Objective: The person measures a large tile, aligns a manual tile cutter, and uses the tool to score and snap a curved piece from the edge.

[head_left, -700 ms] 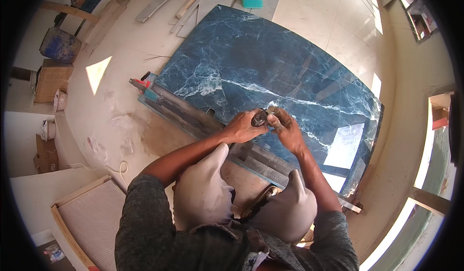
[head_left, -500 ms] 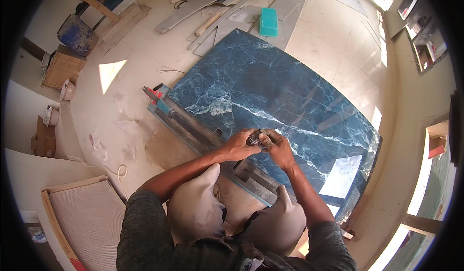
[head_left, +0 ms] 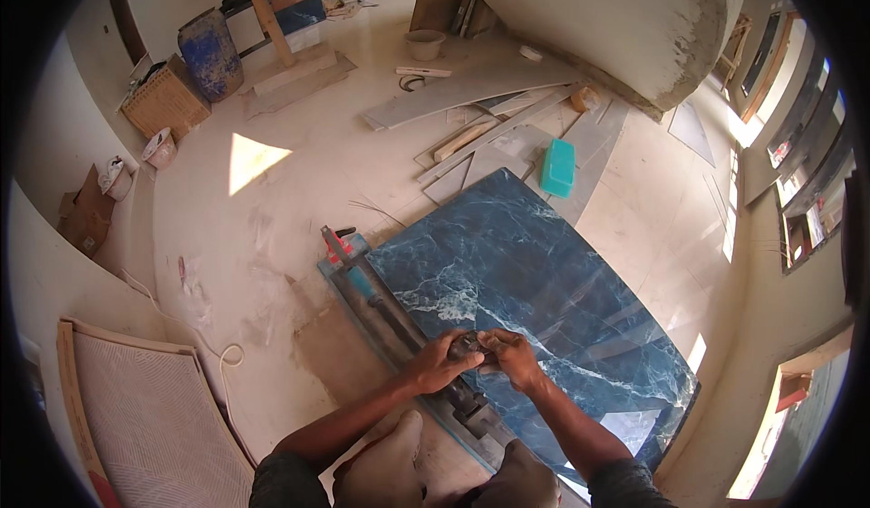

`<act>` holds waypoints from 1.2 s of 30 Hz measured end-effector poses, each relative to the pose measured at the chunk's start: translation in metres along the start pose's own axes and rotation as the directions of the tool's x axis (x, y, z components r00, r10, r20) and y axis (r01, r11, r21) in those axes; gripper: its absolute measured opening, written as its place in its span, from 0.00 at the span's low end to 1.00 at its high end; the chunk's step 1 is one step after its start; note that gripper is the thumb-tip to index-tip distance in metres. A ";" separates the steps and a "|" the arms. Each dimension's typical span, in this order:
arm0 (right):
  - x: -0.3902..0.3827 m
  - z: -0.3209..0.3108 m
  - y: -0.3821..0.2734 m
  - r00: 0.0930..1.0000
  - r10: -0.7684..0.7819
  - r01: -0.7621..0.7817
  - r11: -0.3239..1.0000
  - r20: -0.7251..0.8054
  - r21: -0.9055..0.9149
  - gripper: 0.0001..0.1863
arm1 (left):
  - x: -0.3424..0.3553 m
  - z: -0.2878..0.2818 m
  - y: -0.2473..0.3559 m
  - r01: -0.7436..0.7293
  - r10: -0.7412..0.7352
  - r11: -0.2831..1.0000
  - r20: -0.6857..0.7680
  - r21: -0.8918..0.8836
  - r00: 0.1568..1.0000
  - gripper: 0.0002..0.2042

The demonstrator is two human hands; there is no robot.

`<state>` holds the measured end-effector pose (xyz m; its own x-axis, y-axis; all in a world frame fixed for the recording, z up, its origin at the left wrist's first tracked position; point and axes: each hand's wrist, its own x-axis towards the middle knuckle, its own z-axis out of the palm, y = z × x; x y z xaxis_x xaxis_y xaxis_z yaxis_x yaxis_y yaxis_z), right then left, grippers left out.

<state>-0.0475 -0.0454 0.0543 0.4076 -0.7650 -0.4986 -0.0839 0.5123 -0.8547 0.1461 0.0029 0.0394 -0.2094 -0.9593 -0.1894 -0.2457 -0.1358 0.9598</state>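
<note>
Both my hands meet over the near edge of a blue marbled slab (head_left: 535,263). My left hand (head_left: 435,365) is closed round a small dark, rounded object (head_left: 465,346), whose kind I cannot make out. The fingers of my right hand (head_left: 513,359) pinch at its right side. Under my hands runs a long manual tile cutter (head_left: 394,319), with a metal rail, a teal part and a red end piece at its far left end. The slab lies along its right side. My wrists partly cover the cutter's near end.
Grey tile offcuts (head_left: 494,159) and a turquoise box (head_left: 557,168) lie beyond the slab. A blue drum (head_left: 210,59), a cardboard box (head_left: 86,213) and buckets stand at the left. A ridged-back panel (head_left: 145,417) is near left, beside a pale cable (head_left: 190,327). Windows line the right wall.
The view has tilted up and shifted, so the slab and hands sit lower and more of the far room shows. Both hands stay on the small dark object, fingers slightly shifted.
</note>
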 end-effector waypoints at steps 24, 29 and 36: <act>-0.078 0.165 -0.149 0.692 0.617 -0.616 0.776 0.375 -0.138 0.12 | -0.271 -0.113 0.084 0.382 -0.425 0.892 -0.162 -0.243 0.890 0.22; -0.100 0.224 -0.192 0.667 0.648 -0.671 0.737 0.367 -0.082 0.10 | -0.338 -0.156 0.102 0.556 -0.624 0.751 -0.106 -0.356 0.774 0.17; -0.115 0.290 -0.230 0.670 0.676 -0.652 0.733 0.307 -0.193 0.10 | -0.382 -0.231 0.126 0.612 -0.677 0.717 -0.119 -0.334 0.727 0.11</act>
<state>0.1886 0.0376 0.3500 0.4951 -0.0459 -0.8676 -0.5027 0.7993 -0.3291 0.4136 0.2949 0.2803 0.1265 -0.6348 -0.7623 0.0119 -0.7674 0.6410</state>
